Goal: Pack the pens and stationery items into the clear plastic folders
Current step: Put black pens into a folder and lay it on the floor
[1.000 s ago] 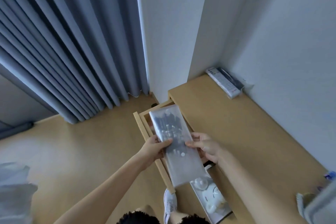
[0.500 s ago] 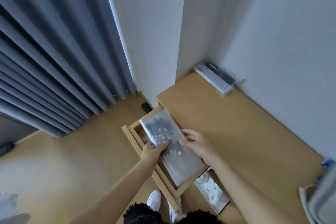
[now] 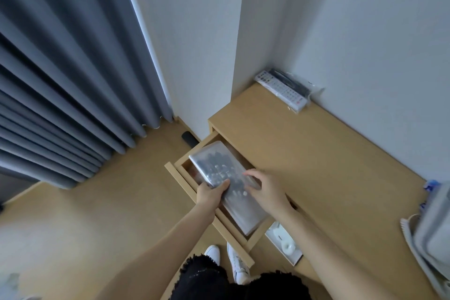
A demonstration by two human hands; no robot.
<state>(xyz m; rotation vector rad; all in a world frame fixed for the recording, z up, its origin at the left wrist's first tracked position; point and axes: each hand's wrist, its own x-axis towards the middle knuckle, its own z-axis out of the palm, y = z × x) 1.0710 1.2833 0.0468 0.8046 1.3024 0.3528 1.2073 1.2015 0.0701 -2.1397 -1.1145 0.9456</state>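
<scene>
A clear plastic folder [image 3: 219, 165] filled with dark pens lies lengthwise in the open wooden drawer [image 3: 185, 181] of the desk. My left hand [image 3: 210, 193] grips the folder's left edge, thumb on top. My right hand [image 3: 266, 189] rests on the folder's right edge with fingers curved over it. The folder's near end reaches the drawer's front corner.
The wooden desk top [image 3: 316, 153] runs to the right along the white wall. Two remote controls in a plastic bag [image 3: 283, 89] lie at its far corner. A white box [image 3: 283, 242] sits below the drawer. A white phone [image 3: 431, 234] stands at right. Grey curtains [image 3: 60, 80] hang left.
Both hands have lowered the folder deeper into the drawer. The camera has tilted and pulled back, showing more of the drawer and my legs.
</scene>
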